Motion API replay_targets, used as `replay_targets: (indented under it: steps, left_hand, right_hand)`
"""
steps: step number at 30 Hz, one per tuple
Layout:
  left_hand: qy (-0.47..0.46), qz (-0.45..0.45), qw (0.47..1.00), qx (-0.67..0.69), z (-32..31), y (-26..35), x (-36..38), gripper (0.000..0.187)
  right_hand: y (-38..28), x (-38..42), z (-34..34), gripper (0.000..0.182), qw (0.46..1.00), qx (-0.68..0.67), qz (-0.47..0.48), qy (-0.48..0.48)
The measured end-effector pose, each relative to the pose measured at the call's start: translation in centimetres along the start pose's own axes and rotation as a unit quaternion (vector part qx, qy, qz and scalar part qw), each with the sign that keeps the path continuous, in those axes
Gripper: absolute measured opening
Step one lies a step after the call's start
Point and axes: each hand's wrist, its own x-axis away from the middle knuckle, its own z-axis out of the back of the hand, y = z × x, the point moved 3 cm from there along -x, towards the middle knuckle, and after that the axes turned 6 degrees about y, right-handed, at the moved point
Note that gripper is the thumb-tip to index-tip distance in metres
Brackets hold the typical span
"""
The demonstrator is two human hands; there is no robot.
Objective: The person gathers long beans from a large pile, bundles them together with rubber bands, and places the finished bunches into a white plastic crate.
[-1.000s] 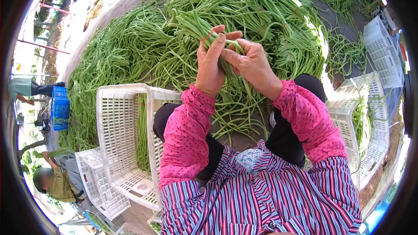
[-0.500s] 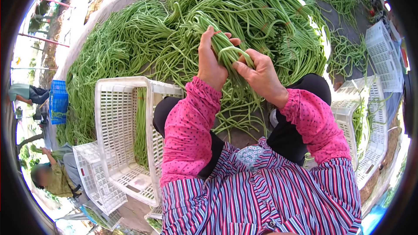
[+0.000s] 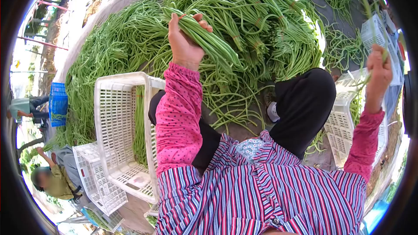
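Note:
My left hand (image 3: 186,45) is wrapped round a bunch of long green beans (image 3: 209,39), with a thin red band near its upper end. It is held up in front of the large heap of long beans (image 3: 126,43). Far out to the right, my right hand (image 3: 379,67) is closed on a long bean (image 3: 366,11) that sticks up above the fist, partly blurred. That hand is above a white crate (image 3: 342,122) with some beans in it. Several banded bunches lie on the heap.
Left of my knee, a white crate (image 3: 150,141) lies tipped, with long beans inside. Behind it are another white crate (image 3: 93,172) and a seated person (image 3: 56,178). A blue crate (image 3: 58,104) is at the far left. Stacked white crates (image 3: 383,45) stand at the right.
My right hand has left the bunch and swung far right, with a long bean in it. My left hand has moved slightly up and left, still gripping the bunch.

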Motion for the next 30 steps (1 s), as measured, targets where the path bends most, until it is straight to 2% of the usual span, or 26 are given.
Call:
replay_targets:
  steps: [2, 3, 4, 6, 7, 9, 11, 12, 13, 14, 16, 18, 19, 21, 23, 25, 28, 30]
  left_hand:
    - [-0.100, 0.026, 0.994, 0.035, -0.5, 0.7, 0.2, 0.029]
    - [-0.104, 0.028, 0.994, 0.036, -0.8, 1.0, 0.5, 0.029]
    - [-0.141, 0.032, 0.989, 0.035, -1.6, 1.2, 0.9, 0.027]
    - [-0.221, 0.045, 0.974, 0.036, -2.6, 1.8, 1.7, 0.024]
    - [-0.227, 0.047, 0.972, 0.033, -2.9, 1.7, 1.9, 0.024]
    - [-0.223, 0.028, 0.974, 0.000, -3.6, 1.8, 2.2, 0.022]
    - [-0.244, 0.045, 0.969, 0.015, -4.9, 1.9, 3.2, 0.019]
    - [-0.240, 0.046, 0.970, 0.014, -5.5, 2.0, 3.5, 0.020]
    - [-0.238, 0.045, 0.970, 0.014, -6.1, 2.2, 3.8, 0.021]
    - [-0.261, 0.077, 0.962, 0.023, -6.7, 2.4, 4.3, 0.020]
    - [-0.257, 0.049, 0.965, 0.025, -7.6, 2.7, 4.9, 0.019]
    - [-0.249, 0.024, 0.968, 0.023, -8.2, 3.3, 6.0, 0.016]
    - [-0.251, 0.019, 0.968, 0.018, -8.6, 3.6, 6.6, 0.016]
    - [-0.250, 0.006, 0.968, 0.008, -8.9, 3.7, 7.4, 0.015]
    - [-0.252, -0.016, 0.968, 0.009, -9.1, 4.2, 8.2, 0.016]
    - [-0.239, -0.024, 0.971, 0.002, -9.0, 4.5, 8.7, 0.018]
    - [-0.233, -0.008, 0.972, -0.004, -8.3, 4.8, 9.0, 0.019]
    - [-0.231, 0.002, 0.973, -0.019, -8.0, 4.5, 8.8, 0.019]
  right_hand:
    - [1.7, -4.2, 7.5, 0.027, 0.964, 0.202, 0.136, 0.111]
    - [4.9, -6.4, 12.7, 0.030, 0.936, 0.298, 0.133, 0.128]
    - [7.9, -7.9, 17.5, 0.033, 0.874, 0.449, 0.121, 0.142]
    - [17.4, -9.8, 26.8, 0.031, 0.755, 0.655, 0.006, 0.000]
    - [19.4, -8.3, 27.8, 0.031, 0.756, 0.655, 0.002, 0.005]
    - [22.8, -5.3, 27.7, 0.032, 0.691, 0.716, 0.061, -0.083]
    - [22.1, -4.7, 20.6, 0.034, 0.838, 0.521, 0.127, -0.096]
    - [17.8, -3.7, 14.0, 0.031, 0.902, 0.416, 0.024, -0.112]
    - [14.6, -2.6, 8.3, 0.026, 0.942, 0.303, 0.047, -0.138]
    - [10.2, -1.2, 2.7, 0.020, 0.957, 0.242, 0.077, -0.140]
    - [2.2, 1.8, -6.1, 0.014, 0.970, 0.119, 0.064, -0.202]
    - [-4.0, 5.1, -12.5, 0.011, 0.948, 0.018, 0.172, -0.265]
    - [-5.8, 6.6, -14.8, 0.013, 0.932, -0.048, 0.188, -0.307]
    - [-7.6, 9.4, -18.6, 0.016, 0.913, -0.069, 0.226, -0.332]
    - [-8.4, 10.9, -21.0, 0.018, 0.915, -0.054, 0.257, -0.306]
    - [-8.6, 11.0, -21.7, 0.017, 0.911, -0.046, 0.255, -0.321]
    - [-7.8, 11.0, -22.1, 0.019, 0.904, -0.150, 0.091, -0.390]
    - [-8.6, 10.8, -22.2, 0.019, 0.896, -0.165, 0.079, -0.405]
